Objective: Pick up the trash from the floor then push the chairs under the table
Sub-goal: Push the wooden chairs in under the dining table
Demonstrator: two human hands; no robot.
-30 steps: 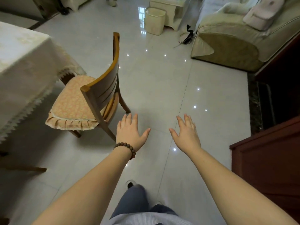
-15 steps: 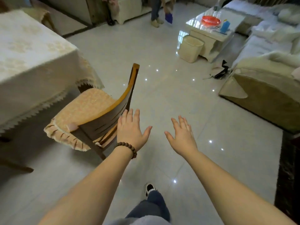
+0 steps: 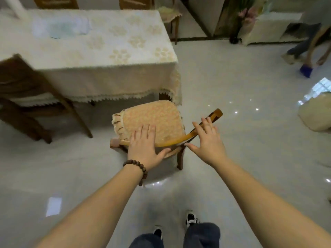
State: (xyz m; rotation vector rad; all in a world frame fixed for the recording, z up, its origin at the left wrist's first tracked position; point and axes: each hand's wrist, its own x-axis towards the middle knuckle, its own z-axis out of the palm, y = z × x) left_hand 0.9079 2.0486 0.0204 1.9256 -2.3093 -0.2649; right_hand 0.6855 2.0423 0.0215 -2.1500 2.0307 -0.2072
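Both my hands reach over the curved top rail of the wooden chair with the orange padded seat cushion (image 3: 152, 117). My left hand (image 3: 145, 149), a brown bead bracelet (image 3: 138, 167) on its wrist, is spread flat with fingers over the rail and thumb below it. My right hand (image 3: 208, 142) is also open, fingers splayed across the rail's right part; motion blur keeps me from telling whether either palm actually touches the wood. That chair stands on the glossy pale tiled floor (image 3: 232, 97), its seat front just beside the cream lace-edged tablecloth of the table (image 3: 100, 56), not tucked under. A second dark wooden chair (image 3: 26, 97) sits at the table's left.
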